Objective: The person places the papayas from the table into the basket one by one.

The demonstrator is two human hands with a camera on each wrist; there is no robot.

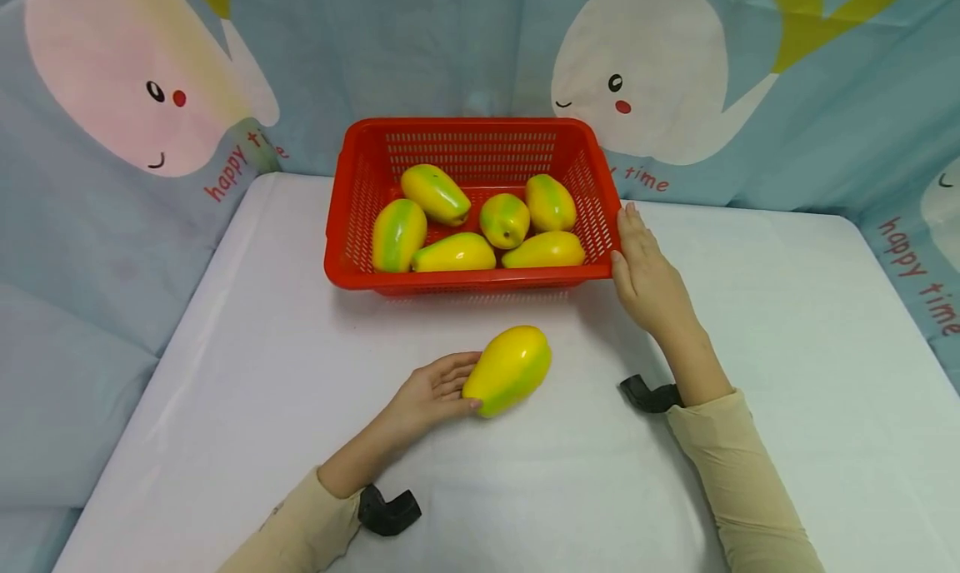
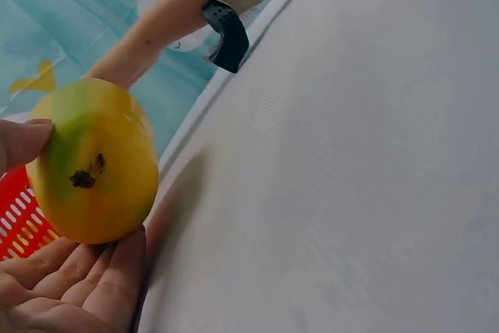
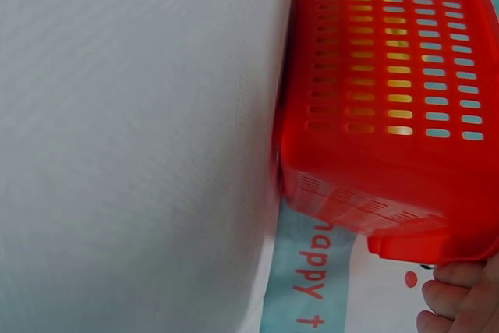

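A yellow papaya [image 1: 508,370] with green streaks is in my left hand [image 1: 437,392], in front of the basket. In the left wrist view the thumb presses one side of the papaya [image 2: 101,185] and the fingers support the other, with a dark mark on its near end. My right hand [image 1: 651,277] rests against the right side of a red plastic basket [image 1: 480,279], its fingers straight along the wall. Inside the basket lie several similar papayas [image 1: 453,252]. The right wrist view shows the slotted basket wall [image 3: 374,154] and only part of the right hand [image 3: 468,298].
A white cloth [image 1: 247,373] covers the table. Behind and to the sides hangs a light blue curtain [image 1: 450,40] with printed whales. Each wrist wears a black band piece [image 1: 388,510], and the sleeves are beige. The basket stands near the table's back edge.
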